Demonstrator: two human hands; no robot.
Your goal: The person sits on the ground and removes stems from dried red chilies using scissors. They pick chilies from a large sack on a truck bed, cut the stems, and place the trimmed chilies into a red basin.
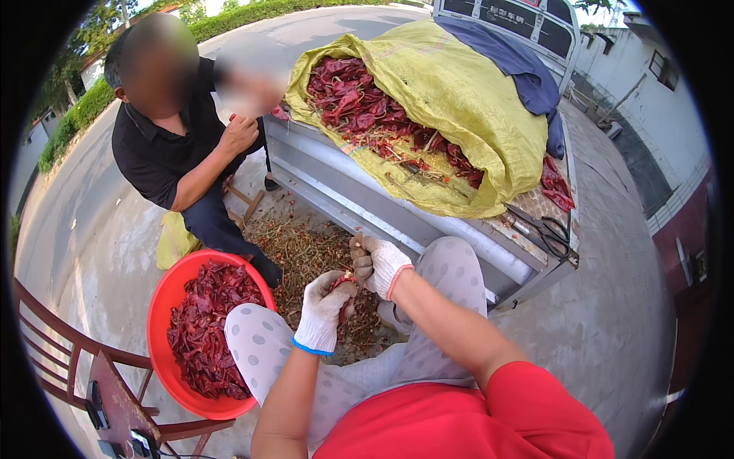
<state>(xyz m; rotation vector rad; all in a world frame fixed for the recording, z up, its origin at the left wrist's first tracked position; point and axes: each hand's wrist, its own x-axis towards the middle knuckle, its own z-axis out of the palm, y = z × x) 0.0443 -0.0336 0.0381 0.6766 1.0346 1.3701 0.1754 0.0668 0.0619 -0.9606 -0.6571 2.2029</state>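
Note:
Both my hands wear soiled white work gloves and meet above my lap. In my left hand (325, 310) is a dried red chili pepper (342, 282), its broken end and pale seeds showing at the fingertips. My right hand (376, 264) is closed just beside it, fingers pinched; a small pale bit shows at the tips, too small to name. Left of my knee stands a red plastic tub (163, 284) holding many dried chilies (210, 329). A yellow woven sack (459, 99) lies ahead with its mouth spread, spilling more dried chilies (355, 99).
The sack rests on a grey truck bed (329, 180), where black scissors (544, 229) lie at the near edge. Stems and scraps (306, 252) cover the ground between my feet. A co-worker (176, 122) in black sits at the left. A wooden chair (99, 359) holds small dark devices.

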